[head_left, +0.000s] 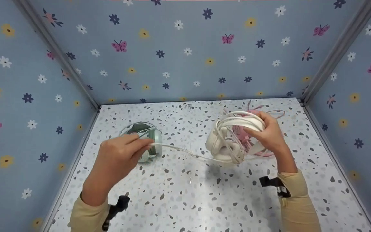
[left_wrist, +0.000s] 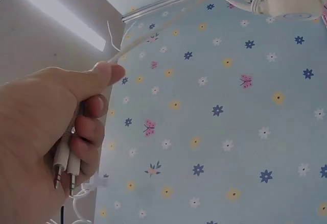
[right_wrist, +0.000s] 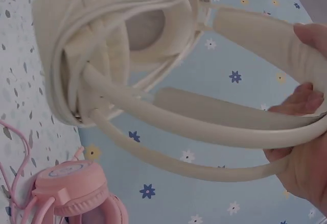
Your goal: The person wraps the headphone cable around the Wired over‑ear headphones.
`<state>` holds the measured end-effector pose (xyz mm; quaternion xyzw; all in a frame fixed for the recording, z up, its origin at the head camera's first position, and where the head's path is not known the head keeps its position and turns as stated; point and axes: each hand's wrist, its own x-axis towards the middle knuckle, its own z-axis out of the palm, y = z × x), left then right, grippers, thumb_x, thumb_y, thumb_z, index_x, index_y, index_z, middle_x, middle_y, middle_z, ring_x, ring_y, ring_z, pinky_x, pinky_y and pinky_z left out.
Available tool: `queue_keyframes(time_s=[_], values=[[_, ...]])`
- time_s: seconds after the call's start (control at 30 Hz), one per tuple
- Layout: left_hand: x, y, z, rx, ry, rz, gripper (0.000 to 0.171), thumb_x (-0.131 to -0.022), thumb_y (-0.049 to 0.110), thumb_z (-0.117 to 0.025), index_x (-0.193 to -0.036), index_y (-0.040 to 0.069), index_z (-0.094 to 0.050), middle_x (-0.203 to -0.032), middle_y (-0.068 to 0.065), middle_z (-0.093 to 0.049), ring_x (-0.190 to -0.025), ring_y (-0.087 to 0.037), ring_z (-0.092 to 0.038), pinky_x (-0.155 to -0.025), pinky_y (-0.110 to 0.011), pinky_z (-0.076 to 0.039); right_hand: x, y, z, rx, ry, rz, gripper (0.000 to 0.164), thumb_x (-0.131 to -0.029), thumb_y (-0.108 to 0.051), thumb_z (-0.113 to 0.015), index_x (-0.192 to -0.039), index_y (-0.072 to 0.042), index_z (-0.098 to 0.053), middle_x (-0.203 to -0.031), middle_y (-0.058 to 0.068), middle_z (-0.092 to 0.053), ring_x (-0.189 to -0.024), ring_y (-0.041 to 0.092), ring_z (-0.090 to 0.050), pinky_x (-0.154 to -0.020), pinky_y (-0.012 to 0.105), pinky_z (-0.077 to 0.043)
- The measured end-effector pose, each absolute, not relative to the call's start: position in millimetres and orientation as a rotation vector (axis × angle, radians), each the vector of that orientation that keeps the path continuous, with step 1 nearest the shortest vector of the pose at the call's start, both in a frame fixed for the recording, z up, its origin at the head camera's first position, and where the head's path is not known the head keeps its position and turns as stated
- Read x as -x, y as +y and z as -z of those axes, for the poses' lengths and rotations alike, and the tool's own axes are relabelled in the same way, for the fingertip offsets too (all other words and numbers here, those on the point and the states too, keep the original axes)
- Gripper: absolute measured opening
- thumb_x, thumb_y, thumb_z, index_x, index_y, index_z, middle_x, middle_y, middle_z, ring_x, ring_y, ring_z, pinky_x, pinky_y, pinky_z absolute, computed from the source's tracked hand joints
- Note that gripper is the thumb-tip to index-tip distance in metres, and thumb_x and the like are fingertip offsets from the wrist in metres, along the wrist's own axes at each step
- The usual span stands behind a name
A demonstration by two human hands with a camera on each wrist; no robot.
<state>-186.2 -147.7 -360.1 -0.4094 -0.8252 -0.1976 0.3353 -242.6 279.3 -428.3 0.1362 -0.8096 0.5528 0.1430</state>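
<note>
White headphones [head_left: 219, 141] hang above the speckled table, their headband [right_wrist: 214, 132] gripped by my right hand [head_left: 269, 133]. Loops of white cable wrap around the ear cups [right_wrist: 92, 40]. One stretch of that cable [head_left: 185, 150] runs left to my left hand [head_left: 118, 156], which pinches it between thumb and fingers. In the left wrist view two audio plugs [left_wrist: 61, 165] stick out below the curled fingers of that hand. Green headphones [head_left: 156, 141] lie on the table behind the left hand, partly hidden by it. Pink headphones [right_wrist: 74, 185] lie beneath the white pair.
The speckled white table [head_left: 179, 193] is enclosed by blue flower-patterned panels [head_left: 188, 48] at the back and both sides. Metal rails [head_left: 340, 48] run along the corners. A pink cable [head_left: 277, 112] trails from the pink headphones at the back right.
</note>
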Motion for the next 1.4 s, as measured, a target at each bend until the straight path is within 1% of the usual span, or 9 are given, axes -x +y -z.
queue_keyframes(time_s=[0.1,0.33,0.43,0.57,0.77,0.93,1.07,1.2,1.4], values=[[210,-145,350,1.132,-2.115,0.517,0.012,-0.094,0.017,-0.067,-0.094,0.008,-0.075,-0.068,0.0,-0.056,-0.049,-0.009,-0.04,-0.046,-0.026,-0.037,250,280,438,-0.638,-2.404,-1.742,0.032,-0.075,0.004,-0.078,-0.102,0.005,-0.061,-0.081,0.006,-0.058,-0.065,0.012,-0.053,-0.054,0.025,-0.045],[267,-139,358,1.213,-2.174,0.654,0.009,-0.092,0.015,-0.069,-0.096,0.011,-0.076,-0.072,0.002,-0.06,-0.052,-0.009,-0.042,-0.05,-0.027,-0.036,262,273,463,-1.425,-2.051,-2.286,0.028,-0.078,0.0,-0.071,-0.087,0.011,-0.047,-0.076,0.002,-0.056,-0.067,0.009,-0.056,-0.055,0.023,-0.047],[290,-135,373,1.202,-2.192,0.745,0.011,-0.093,0.017,-0.068,-0.097,0.013,-0.077,-0.074,0.003,-0.062,-0.055,-0.008,-0.044,-0.052,-0.027,-0.037,264,265,469,-1.65,-1.757,-2.545,0.03,-0.082,-0.007,-0.07,-0.089,0.009,-0.045,-0.077,0.004,-0.053,-0.066,0.01,-0.051,-0.052,0.025,-0.041],[310,-126,398,1.179,-2.22,0.899,0.012,-0.092,0.019,-0.069,-0.096,0.013,-0.078,-0.077,0.002,-0.06,-0.061,-0.013,-0.043,-0.06,-0.029,-0.036,267,255,473,-1.821,-1.31,-2.854,0.028,-0.085,-0.008,-0.067,-0.104,0.004,-0.05,-0.078,0.008,-0.045,-0.053,0.014,-0.035,-0.041,0.028,-0.025],[319,-105,436,1.175,-2.356,1.0,0.018,-0.092,0.025,-0.068,-0.098,0.012,-0.079,-0.079,-0.003,-0.048,-0.07,-0.018,-0.036,-0.067,-0.033,-0.031,266,246,479,-1.944,-0.942,-2.972,0.039,-0.088,-0.006,-0.062,-0.124,0.002,-0.05,-0.097,0.009,-0.057,-0.048,0.014,-0.026,-0.038,0.027,-0.018],[313,-94,464,1.142,-2.541,1.028,0.022,-0.093,0.03,-0.066,-0.101,0.013,-0.078,-0.077,0.005,-0.055,-0.065,-0.013,-0.043,-0.06,-0.03,-0.039,263,243,482,-1.919,-0.893,-2.991,0.045,-0.088,-0.007,-0.063,-0.13,0.002,-0.05,-0.105,0.008,-0.061,-0.05,0.013,-0.026,-0.039,0.026,-0.018],[308,-88,479,1.108,-2.694,1.102,0.02,-0.093,0.029,-0.067,-0.103,0.015,-0.078,-0.083,0.006,-0.067,-0.059,-0.009,-0.047,-0.056,-0.027,-0.041,262,243,483,-1.858,-0.863,-3.051,0.043,-0.087,-0.004,-0.063,-0.127,0.003,-0.05,-0.094,0.007,-0.056,-0.048,0.012,-0.024,-0.04,0.025,-0.017],[303,-81,485,1.083,-2.827,1.241,0.018,-0.095,0.024,-0.065,-0.103,0.013,-0.077,-0.09,-0.001,-0.073,-0.061,-0.008,-0.055,-0.056,-0.026,-0.045,261,243,482,-1.801,-0.909,-3.041,0.026,-0.085,-0.001,-0.065,-0.106,0.001,-0.049,-0.078,0.006,-0.04,-0.048,0.012,-0.023,-0.04,0.025,-0.017],[296,-67,495,1.038,-2.909,1.636,0.018,-0.097,0.019,-0.063,-0.097,0.006,-0.075,-0.085,-0.006,-0.071,-0.077,-0.025,-0.066,-0.067,-0.033,-0.053,261,238,478,-1.728,-0.952,-3.024,0.032,-0.083,0.0,-0.067,-0.086,-0.004,-0.036,-0.074,0.007,-0.032,-0.05,0.014,-0.025,-0.039,0.025,-0.017]])
